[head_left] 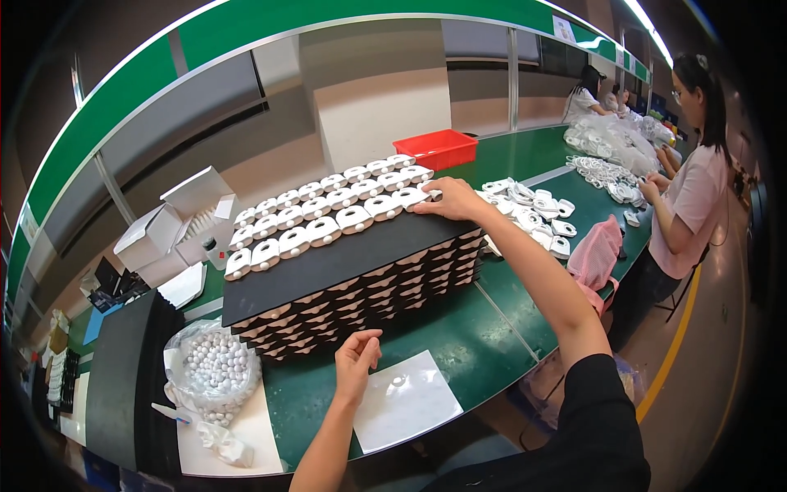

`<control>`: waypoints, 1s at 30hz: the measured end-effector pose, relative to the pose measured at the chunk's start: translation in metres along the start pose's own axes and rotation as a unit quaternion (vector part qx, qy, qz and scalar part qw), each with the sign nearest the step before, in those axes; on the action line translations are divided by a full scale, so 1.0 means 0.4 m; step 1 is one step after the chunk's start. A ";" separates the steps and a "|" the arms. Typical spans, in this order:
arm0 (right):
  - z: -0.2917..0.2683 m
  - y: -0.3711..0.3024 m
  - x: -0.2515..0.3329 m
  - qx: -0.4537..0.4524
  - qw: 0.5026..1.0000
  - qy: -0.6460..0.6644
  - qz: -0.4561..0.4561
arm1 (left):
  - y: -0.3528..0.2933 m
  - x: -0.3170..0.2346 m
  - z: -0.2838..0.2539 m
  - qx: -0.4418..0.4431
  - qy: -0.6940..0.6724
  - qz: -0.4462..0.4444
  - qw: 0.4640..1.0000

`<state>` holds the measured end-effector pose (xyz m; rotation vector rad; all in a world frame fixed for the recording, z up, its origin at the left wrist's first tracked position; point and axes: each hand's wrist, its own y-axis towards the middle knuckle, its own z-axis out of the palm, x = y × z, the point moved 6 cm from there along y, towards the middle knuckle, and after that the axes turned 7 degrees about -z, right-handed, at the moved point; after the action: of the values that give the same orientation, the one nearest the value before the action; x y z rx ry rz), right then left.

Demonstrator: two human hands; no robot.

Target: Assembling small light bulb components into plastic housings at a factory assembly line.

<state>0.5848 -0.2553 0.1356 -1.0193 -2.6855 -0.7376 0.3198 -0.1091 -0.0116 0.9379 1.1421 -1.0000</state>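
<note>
My right hand (pixel 452 199) reaches to the far right end of the top black board (pixel 385 246). Its thumb and fingers close on a white plastic piece (pixel 433 190) at the end of the nearest row. Rows of similar white pieces (pixel 318 231), each with a rounded opening, lie along the board's far half. Beneath it is a tall stack of boards with more pieces between the layers (pixel 361 303). My left hand (pixel 357 361) hovers in front of the stack with its fingers curled together; whatever they may hold is hidden. Below it lies a glossy white sheet (pixel 410 402).
A clear bag of small white balls (pixel 217 365) stands left, beside stacked black boards (pixel 123 377). Loose white pieces (pixel 533 213) lie right, near a pink bag (pixel 594 254). A red bin (pixel 436 149) sits behind. A person (pixel 693 180) works at the right.
</note>
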 end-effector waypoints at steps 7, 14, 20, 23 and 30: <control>-0.005 -0.008 -0.008 0.010 0.998 0.061 0.018 | -0.003 0.004 0.001 -0.005 0.006 -0.004 1.000; -0.064 -0.056 -0.204 -0.119 0.986 0.056 0.100 | -0.004 -0.006 -0.006 -0.015 0.005 0.001 1.000; 0.083 -0.223 -0.280 0.036 0.980 -0.144 0.136 | -0.003 -0.002 -0.014 -0.022 0.005 -0.004 1.000; 0.108 -0.282 -0.313 -0.041 0.991 -0.086 0.093 | -0.001 -0.002 -0.008 -0.019 0.001 -0.001 1.000; 0.051 -0.456 -0.246 -0.342 0.938 0.023 0.056 | -0.003 -0.004 0.001 -0.026 -0.004 -0.001 1.000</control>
<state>0.5383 -0.4186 0.0151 -1.2454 -2.3246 -1.7089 0.3187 -0.1096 -0.0099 0.8910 1.1559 -0.9706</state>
